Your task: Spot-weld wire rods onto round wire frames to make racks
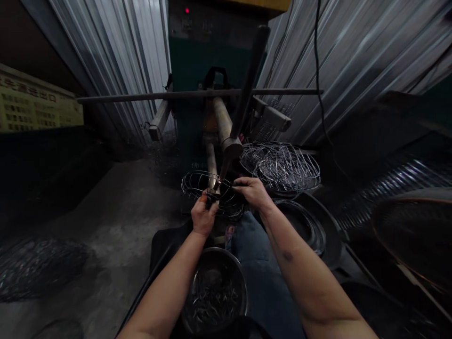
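Wire cage (196,182) in left grip (204,215), clenched; right grip (252,191) apparently pinching its wires.

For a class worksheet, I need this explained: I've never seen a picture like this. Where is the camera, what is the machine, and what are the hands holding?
The camera is worn on a person's head and looks forward and down, so the two bare arms belong to the wearer. The left hand and right hand hold a round wire frame between two pale arms of a dark green machine, which looks like a spot welder, though the picture cannot confirm that. A steel bowl of short wire pieces sits at the person's lap. To the right of the hands lie stacked wire frames and wire rings in a dark pan. Corrugated metal sheeting stands behind.
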Tool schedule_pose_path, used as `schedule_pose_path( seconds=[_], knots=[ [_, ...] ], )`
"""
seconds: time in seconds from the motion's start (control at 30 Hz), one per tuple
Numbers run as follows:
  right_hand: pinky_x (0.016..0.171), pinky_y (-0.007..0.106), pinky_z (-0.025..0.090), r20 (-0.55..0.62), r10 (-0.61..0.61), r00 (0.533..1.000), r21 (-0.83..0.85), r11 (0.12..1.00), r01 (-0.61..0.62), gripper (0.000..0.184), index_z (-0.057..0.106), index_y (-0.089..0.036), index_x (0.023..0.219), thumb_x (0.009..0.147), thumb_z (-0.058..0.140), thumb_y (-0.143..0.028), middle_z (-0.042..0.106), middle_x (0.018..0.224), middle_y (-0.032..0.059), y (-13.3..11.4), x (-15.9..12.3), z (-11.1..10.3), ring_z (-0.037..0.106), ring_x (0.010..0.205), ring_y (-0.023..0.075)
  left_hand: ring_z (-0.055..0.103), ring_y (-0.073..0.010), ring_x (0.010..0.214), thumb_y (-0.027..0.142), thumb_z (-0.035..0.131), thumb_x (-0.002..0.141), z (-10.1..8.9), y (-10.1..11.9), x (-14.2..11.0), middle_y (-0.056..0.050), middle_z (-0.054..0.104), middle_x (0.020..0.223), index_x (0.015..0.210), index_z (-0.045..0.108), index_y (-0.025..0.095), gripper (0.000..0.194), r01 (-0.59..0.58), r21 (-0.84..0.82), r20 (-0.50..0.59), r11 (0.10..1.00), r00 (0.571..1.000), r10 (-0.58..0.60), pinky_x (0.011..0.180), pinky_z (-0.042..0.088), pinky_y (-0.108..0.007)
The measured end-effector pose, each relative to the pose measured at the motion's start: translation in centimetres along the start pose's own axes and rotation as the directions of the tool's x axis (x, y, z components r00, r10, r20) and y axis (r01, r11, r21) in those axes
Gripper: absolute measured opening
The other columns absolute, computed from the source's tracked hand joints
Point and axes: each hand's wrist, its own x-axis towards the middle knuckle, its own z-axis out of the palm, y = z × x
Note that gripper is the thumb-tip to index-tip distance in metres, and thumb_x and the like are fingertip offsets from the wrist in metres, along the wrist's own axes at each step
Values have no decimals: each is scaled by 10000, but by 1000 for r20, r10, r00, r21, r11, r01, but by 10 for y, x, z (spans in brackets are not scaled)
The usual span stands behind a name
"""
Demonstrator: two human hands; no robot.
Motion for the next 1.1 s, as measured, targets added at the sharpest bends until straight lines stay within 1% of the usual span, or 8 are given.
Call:
schedule_pose_path(
  seconds=[0.07,0.17,0.33,0.47,0.63,0.87,1.0,1.1],
  knots=[
    [620,277,431,12,-43,999,-28,999,44,235,688,-165,668,548,688,-367,618,652,-2,-1,0,0,548,631,155,640,-219,965,227,742,717,0,-6,0,-65,688,1058,1169,647,186,463,-53,96,22,994,998,51,931,474,-337],
    [642,280,437,-3,-81,997,-62,995,81,222,698,-168,667,563,682,-363,630,672,2,0,1,2,560,660,163,652,-212,915,280,695,771,-1,-13,0,-80,692,1046,1226,611,159,479,-160,211,33,964,987,156,874,496,-329],
    [667,282,444,-35,-56,998,8,998,56,225,700,-167,682,545,697,-346,628,682,-4,4,5,7,560,665,159,656,-215,917,306,683,790,-5,-16,3,-98,694,1039,1231,609,136,479,-245,287,40,926,969,244,852,498,-316],
    [673,285,447,-31,-64,998,-9,998,63,216,703,-166,680,549,692,-337,627,670,-4,9,7,6,563,671,164,653,-221,934,305,676,793,-7,-15,6,-100,692,1050,1243,601,139,486,-245,328,65,912,969,237,864,491,-323],
    [651,285,458,-33,-46,998,-44,998,45,214,709,-164,685,553,694,-331,635,657,3,14,10,5,574,666,171,656,-212,861,260,665,786,-10,-11,7,-94,695,988,1247,602,132,483,-239,381,113,893,971,212,824,497,-313],
    [577,255,429,-22,-23,999,-78,997,21,224,708,-165,676,543,689,-344,612,628,-4,12,11,5,530,606,143,652,-215,848,247,670,767,-13,-9,6,-101,689,988,1244,606,129,496,-233,373,131,898,971,198,807,493,-310],
    [530,238,396,-21,0,1000,-105,995,-2,203,693,-160,644,538,688,-333,591,587,-13,4,8,2,501,557,124,622,-184,741,276,692,754,-7,-10,2,-59,676,857,1178,646,151,444,-179,309,113,934,982,151,748,490,-293],
    [504,241,380,10,58,998,-43,997,-58,216,674,-157,637,530,695,-343,563,542,-23,-3,3,0,480,510,117,602,-160,715,279,700,747,-1,-11,-2,-28,663,817,1163,654,192,427,-98,202,99,974,992,79,713,484,-267]
  ],
)
